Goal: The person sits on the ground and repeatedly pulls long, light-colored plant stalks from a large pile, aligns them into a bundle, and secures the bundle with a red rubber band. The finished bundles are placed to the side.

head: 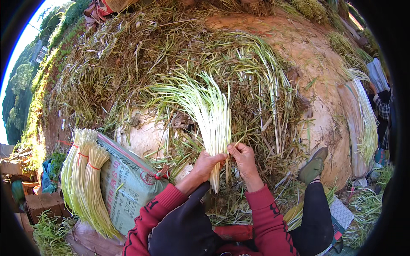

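Note:
In the middle of the head view, my left hand [206,164] grips a bunch of pale-stemmed leafy greens [213,121] near its lower end. The green tips fan out up and to the left, and the white ends point down below my fist. Close beside it on the right, my right hand [241,156] pinches a thin yellowish stalk between thumb and index finger at the bunch's edge. At the left, bundles of similar long pale stems [96,179], tied with red string, lie on a green-grey woven sack [131,188] that bears writing.
Loose leaves and stalks [121,60] cover much of the ground ahead. More long stems [366,118] lie on the right, near a person's checked sleeve [383,105]. My shoe [314,164] rests at right. Bricks [43,204] and a heap of greens [53,235] are at lower left.

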Action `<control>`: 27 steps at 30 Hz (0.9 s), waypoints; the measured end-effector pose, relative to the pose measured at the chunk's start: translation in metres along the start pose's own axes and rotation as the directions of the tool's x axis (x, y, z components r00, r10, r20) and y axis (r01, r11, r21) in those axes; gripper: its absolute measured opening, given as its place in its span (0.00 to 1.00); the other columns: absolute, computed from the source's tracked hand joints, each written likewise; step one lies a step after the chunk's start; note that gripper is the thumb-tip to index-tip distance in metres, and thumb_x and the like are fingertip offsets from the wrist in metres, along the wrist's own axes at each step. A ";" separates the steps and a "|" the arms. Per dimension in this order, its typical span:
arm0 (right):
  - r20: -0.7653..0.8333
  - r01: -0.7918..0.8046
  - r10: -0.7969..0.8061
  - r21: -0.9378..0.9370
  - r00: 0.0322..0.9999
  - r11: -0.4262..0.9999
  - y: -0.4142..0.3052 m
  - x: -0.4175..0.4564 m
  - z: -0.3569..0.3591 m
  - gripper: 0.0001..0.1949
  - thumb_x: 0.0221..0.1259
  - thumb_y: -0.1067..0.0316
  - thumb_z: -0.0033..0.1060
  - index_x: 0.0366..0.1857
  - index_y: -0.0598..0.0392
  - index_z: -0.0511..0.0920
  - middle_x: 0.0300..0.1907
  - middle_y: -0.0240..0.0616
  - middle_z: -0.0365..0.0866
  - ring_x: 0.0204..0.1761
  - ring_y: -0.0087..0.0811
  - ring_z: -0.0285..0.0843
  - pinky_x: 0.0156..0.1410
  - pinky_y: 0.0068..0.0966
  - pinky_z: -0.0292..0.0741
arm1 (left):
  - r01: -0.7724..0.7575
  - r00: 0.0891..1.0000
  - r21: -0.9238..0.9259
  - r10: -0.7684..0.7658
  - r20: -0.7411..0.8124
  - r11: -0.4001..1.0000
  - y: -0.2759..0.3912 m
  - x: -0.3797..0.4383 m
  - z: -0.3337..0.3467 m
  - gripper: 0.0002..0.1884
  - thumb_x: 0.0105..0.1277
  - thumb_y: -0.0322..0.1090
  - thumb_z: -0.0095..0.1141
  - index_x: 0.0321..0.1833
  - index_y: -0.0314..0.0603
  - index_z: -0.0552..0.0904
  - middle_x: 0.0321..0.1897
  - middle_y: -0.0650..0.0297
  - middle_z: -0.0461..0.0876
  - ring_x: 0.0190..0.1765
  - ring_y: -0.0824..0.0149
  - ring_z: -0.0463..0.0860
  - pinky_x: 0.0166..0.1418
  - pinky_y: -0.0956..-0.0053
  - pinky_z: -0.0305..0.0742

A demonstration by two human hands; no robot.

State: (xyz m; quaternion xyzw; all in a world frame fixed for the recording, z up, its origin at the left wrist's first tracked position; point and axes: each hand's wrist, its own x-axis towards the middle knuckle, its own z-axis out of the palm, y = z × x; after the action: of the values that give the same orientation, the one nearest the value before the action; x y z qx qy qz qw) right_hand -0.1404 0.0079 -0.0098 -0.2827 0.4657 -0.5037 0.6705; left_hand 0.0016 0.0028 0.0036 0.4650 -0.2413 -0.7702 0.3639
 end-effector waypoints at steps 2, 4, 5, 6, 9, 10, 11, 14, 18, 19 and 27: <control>-0.066 0.059 -0.070 -0.149 0.995 0.987 0.003 -0.004 0.004 0.10 0.58 0.65 0.60 0.32 0.63 0.78 0.27 0.26 0.77 0.29 0.14 0.68 0.36 0.13 0.68 | -0.026 0.998 0.016 0.025 0.061 1.000 -0.002 -0.001 -0.003 0.12 0.54 0.27 0.61 0.42 0.35 0.78 0.30 0.67 0.79 0.28 0.76 0.76 0.33 0.82 0.71; -0.106 0.067 -0.088 -0.191 0.990 0.979 0.005 -0.008 0.005 0.10 0.59 0.65 0.59 0.30 0.64 0.79 0.26 0.27 0.78 0.28 0.13 0.68 0.34 0.13 0.68 | -0.022 0.999 0.001 0.022 0.049 1.000 -0.005 -0.003 -0.003 0.14 0.54 0.28 0.61 0.44 0.36 0.77 0.33 0.67 0.79 0.31 0.76 0.76 0.36 0.81 0.71; -0.117 0.055 -0.083 -0.222 0.990 0.974 0.006 -0.010 0.005 0.10 0.59 0.66 0.59 0.30 0.64 0.79 0.26 0.26 0.77 0.28 0.13 0.68 0.34 0.14 0.68 | -0.028 0.998 -0.006 0.028 0.048 1.000 -0.006 -0.003 -0.003 0.15 0.55 0.28 0.61 0.45 0.37 0.77 0.34 0.68 0.79 0.33 0.76 0.76 0.38 0.81 0.71; -0.134 0.060 -0.092 -0.228 0.987 0.972 0.008 -0.012 0.005 0.10 0.59 0.66 0.58 0.30 0.64 0.79 0.26 0.26 0.77 0.28 0.13 0.67 0.34 0.14 0.68 | -0.034 0.998 -0.012 0.034 0.049 0.999 -0.008 -0.003 -0.002 0.16 0.55 0.29 0.61 0.46 0.38 0.77 0.35 0.68 0.79 0.34 0.76 0.76 0.40 0.81 0.71; -0.197 0.122 -0.171 -0.238 0.965 0.964 0.013 -0.017 0.007 0.10 0.59 0.66 0.58 0.31 0.65 0.79 0.26 0.26 0.78 0.29 0.14 0.68 0.35 0.14 0.68 | -0.006 1.000 -0.068 0.007 0.020 0.998 -0.010 -0.005 0.000 0.15 0.55 0.29 0.61 0.46 0.38 0.77 0.37 0.67 0.80 0.35 0.75 0.76 0.41 0.81 0.71; -0.232 0.158 -0.217 -0.248 0.948 0.956 0.014 -0.019 0.009 0.10 0.59 0.66 0.58 0.31 0.64 0.79 0.26 0.26 0.78 0.29 0.14 0.68 0.35 0.14 0.68 | -0.017 1.000 -0.075 0.017 -0.002 0.997 -0.010 -0.005 0.001 0.15 0.56 0.29 0.60 0.47 0.38 0.77 0.34 0.67 0.80 0.32 0.75 0.76 0.37 0.81 0.71; -0.260 0.214 -0.279 -0.251 0.925 0.944 0.015 -0.021 0.011 0.10 0.59 0.67 0.58 0.31 0.64 0.79 0.27 0.26 0.78 0.29 0.14 0.68 0.36 0.14 0.68 | 0.027 0.999 -0.111 -0.032 -0.044 0.993 -0.009 -0.005 0.002 0.14 0.57 0.29 0.59 0.46 0.37 0.78 0.33 0.67 0.80 0.31 0.75 0.76 0.35 0.80 0.71; -0.285 0.242 -0.196 0.135 0.938 0.961 0.015 -0.027 0.015 0.07 0.62 0.66 0.54 0.34 0.59 0.76 0.33 0.34 0.80 0.37 0.24 0.74 0.46 0.21 0.71 | 0.065 0.995 -0.158 -0.075 -0.061 0.985 -0.007 -0.004 0.004 0.13 0.58 0.33 0.58 0.44 0.37 0.77 0.26 0.66 0.79 0.24 0.75 0.74 0.26 0.80 0.69; -0.090 0.227 -0.209 0.331 0.974 0.916 0.000 -0.038 0.003 0.12 0.67 0.58 0.43 0.28 0.54 0.67 0.23 0.36 0.72 0.33 0.33 0.73 0.48 0.31 0.71 | -0.006 0.998 -0.205 -0.008 -0.064 0.979 -0.001 0.002 0.008 0.07 0.59 0.32 0.57 0.37 0.38 0.76 0.27 0.64 0.80 0.24 0.75 0.75 0.25 0.81 0.70; -0.042 0.221 -0.220 0.324 0.975 0.920 -0.007 -0.041 -0.004 0.14 0.68 0.57 0.41 0.27 0.53 0.66 0.21 0.34 0.70 0.31 0.32 0.72 0.46 0.31 0.70 | -0.039 0.995 -0.230 0.016 -0.103 0.972 0.002 0.004 0.008 0.07 0.59 0.30 0.56 0.38 0.39 0.75 0.27 0.64 0.80 0.23 0.75 0.75 0.24 0.82 0.70; 0.258 -0.103 0.192 -0.322 0.947 0.941 -0.049 -0.096 -0.062 0.16 0.68 0.53 0.39 0.27 0.54 0.66 0.19 0.29 0.65 0.24 0.19 0.62 0.33 0.16 0.64 | -0.222 0.960 -0.179 0.183 -0.211 0.958 0.034 0.019 0.000 0.08 0.58 0.27 0.57 0.38 0.37 0.74 0.25 0.59 0.80 0.21 0.74 0.76 0.22 0.82 0.71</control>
State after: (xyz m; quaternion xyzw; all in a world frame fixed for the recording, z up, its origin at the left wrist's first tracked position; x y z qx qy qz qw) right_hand -0.2229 0.0873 0.0394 -0.4162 0.4561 -0.3274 0.7152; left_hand 0.0073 -0.0335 0.0173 0.4706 -0.1728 -0.7005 0.5079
